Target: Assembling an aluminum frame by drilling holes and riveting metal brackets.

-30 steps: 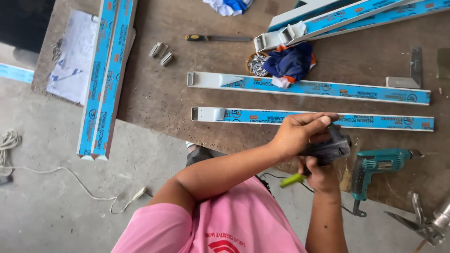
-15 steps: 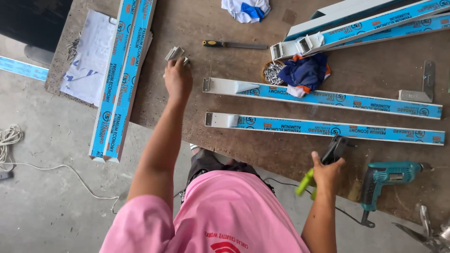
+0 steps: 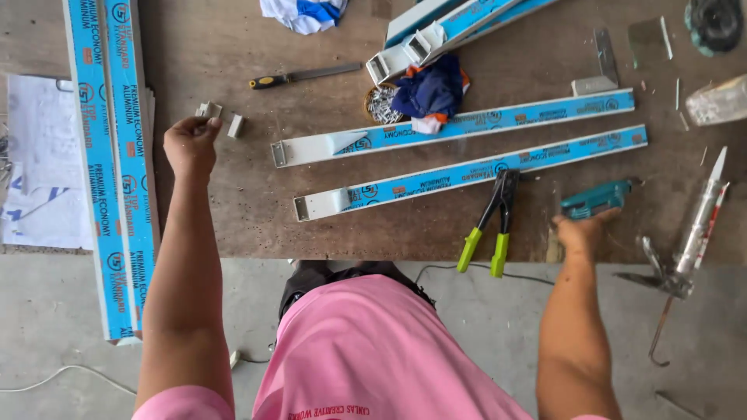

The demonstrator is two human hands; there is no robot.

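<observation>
Currently: left hand point(image 3: 189, 144) curled shut at small bracket point(image 3: 208, 110), hold unconfirmed | right hand point(image 3: 582, 232) closed on drill point(image 3: 596, 198) at bench edge | riveter point(image 3: 493, 222) lies free beside it | two profiles point(image 3: 467, 175) lie separate; joining judged not started.

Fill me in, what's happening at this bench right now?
A person in a pink shirt leans over a wooden workbench. The left hand is closed around something by two small metal brackets; what it holds is hidden. The right hand grips a teal power drill. A green-handled rivet tool lies untouched between them, below two blue-filmed aluminium strips.
</observation>
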